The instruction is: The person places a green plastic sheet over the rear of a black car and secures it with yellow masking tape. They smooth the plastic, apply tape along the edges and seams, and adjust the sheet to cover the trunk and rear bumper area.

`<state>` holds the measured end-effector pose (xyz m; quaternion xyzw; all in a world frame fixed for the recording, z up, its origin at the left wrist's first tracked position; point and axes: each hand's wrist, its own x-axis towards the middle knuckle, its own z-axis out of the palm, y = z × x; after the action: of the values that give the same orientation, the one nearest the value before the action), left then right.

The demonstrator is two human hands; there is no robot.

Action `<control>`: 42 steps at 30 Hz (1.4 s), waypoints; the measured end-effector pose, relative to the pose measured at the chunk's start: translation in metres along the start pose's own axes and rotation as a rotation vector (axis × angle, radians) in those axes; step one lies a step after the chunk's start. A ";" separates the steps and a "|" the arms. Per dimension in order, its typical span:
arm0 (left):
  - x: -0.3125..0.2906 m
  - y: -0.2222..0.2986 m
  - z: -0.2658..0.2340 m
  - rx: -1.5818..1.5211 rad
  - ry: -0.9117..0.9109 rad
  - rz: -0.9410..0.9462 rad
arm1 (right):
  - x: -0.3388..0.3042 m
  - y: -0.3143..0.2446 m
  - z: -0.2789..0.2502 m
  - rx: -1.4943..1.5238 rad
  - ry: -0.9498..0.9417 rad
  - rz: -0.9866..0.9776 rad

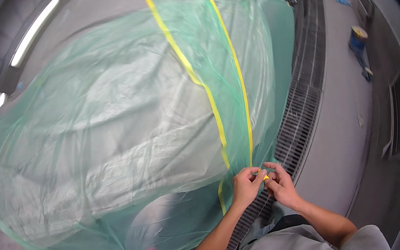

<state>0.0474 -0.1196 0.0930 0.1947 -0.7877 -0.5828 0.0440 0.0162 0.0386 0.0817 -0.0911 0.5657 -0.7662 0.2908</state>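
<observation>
Thin green masking film (118, 101) drapes over a large rounded body that looks like a car. Two long strips of yellow masking tape (242, 92) run down the film toward me. Close together at the lower end of the right strip, my left hand (245, 186) and my right hand (282, 185) both pinch a short piece of yellow tape (266, 178). The left thumb and fingers are closed on it beside the film's edge. On the right hand, thumb and fingertips meet the piece, with the index finger partly raised.
A dark floor grating (305, 92) runs along the right side of the covered body. Beyond it, on the grey floor (338, 139), stands a blue drum-shaped container (356, 37) near the wall. A bright ceiling lamp (34, 32) shows at upper left.
</observation>
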 end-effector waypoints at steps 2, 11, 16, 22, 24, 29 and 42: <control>0.021 0.026 -0.009 0.117 0.155 0.215 | 0.028 -0.031 0.002 -0.055 -0.086 -0.070; 0.044 0.125 -0.047 0.617 0.392 0.868 | 0.095 -0.108 -0.003 -0.189 -0.326 0.071; 0.110 0.211 -0.111 0.652 0.619 0.992 | 0.136 -0.091 -0.031 0.185 -0.041 0.167; 0.221 0.352 -0.265 0.808 0.800 0.970 | 0.116 -0.048 -0.070 0.133 -0.105 0.248; 0.237 0.372 -0.288 0.896 0.801 0.858 | 0.112 -0.039 -0.081 0.131 -0.055 0.263; 0.253 0.389 -0.302 1.199 0.805 0.734 | 0.111 -0.029 -0.109 0.165 0.052 0.282; 0.283 0.407 -0.319 1.104 0.794 0.715 | 0.124 -0.019 -0.142 0.069 0.114 0.275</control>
<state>-0.2224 -0.4087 0.5304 0.1168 -0.9046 0.0585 0.4057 -0.1583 0.0899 0.0268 0.0408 0.5618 -0.7421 0.3633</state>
